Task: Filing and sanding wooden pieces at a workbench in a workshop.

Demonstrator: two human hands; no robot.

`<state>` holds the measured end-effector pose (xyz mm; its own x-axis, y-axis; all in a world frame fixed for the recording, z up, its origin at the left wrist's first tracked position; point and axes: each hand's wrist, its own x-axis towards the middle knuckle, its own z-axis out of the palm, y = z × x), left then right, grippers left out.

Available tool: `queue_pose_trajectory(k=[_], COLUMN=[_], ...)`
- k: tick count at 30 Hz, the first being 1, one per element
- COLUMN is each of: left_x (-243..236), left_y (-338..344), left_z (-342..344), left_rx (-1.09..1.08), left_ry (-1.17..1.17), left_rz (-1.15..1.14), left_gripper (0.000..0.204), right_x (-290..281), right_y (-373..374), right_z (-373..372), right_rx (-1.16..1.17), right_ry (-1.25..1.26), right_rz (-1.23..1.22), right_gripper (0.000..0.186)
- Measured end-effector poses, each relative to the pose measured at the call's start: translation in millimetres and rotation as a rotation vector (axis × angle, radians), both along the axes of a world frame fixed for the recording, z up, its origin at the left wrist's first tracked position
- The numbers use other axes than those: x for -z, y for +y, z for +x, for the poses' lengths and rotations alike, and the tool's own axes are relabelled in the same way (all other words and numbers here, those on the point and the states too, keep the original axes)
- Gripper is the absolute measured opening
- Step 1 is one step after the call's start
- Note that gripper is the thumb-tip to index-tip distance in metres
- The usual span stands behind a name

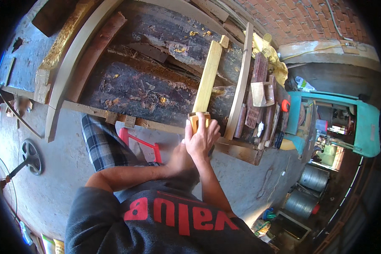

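My right hand (202,142) is closed on a small wooden hand plane (194,121), its fingers wrapped over the top. The plane sits at the near end of a pale yellow wooden strip (208,76), which lies lengthwise away from me on the rough dark workbench (135,91). A small wood block (224,41) is at the strip's far end. My left hand (180,158) is close below the right wrist, blurred and partly covered by it, so its fingers do not show.
Long boards (242,80) lie at either side of the strip. To the right are dark wood pieces (258,72), an orange tape measure (285,105) and a green machine (366,127). A red stool (144,144) stands under the bench edge, and a fan (6,186) is at left.
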<state>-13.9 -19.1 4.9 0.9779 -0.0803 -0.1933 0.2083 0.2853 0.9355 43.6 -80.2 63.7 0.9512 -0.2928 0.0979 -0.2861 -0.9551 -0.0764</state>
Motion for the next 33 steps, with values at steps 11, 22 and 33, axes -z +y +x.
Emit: queue_pose_trajectory(k=[11, 22, 33], left_x=[-15.5, -5.3, -8.6], left_y=[23.2, 6.1, 12.4], left_z=[3.3, -2.7, -4.2], left_rx=[0.347, 0.268, 0.308], left_ry=[0.811, 0.766, 0.802], left_rz=[-0.361, -0.456, -0.358], left_gripper=[0.06, 0.049, 0.056], right_x=[13.2, 16.0, -2.3], right_y=[-43.9, -29.8, -30.1], right_z=[175.4, 60.7, 69.3], right_rx=[-0.06, -0.072, -0.143], right_ry=[-0.279, -0.281, -0.338], right_rz=[-0.042, -0.054, -0.013], right_gripper=[0.038, 0.038, 0.043])
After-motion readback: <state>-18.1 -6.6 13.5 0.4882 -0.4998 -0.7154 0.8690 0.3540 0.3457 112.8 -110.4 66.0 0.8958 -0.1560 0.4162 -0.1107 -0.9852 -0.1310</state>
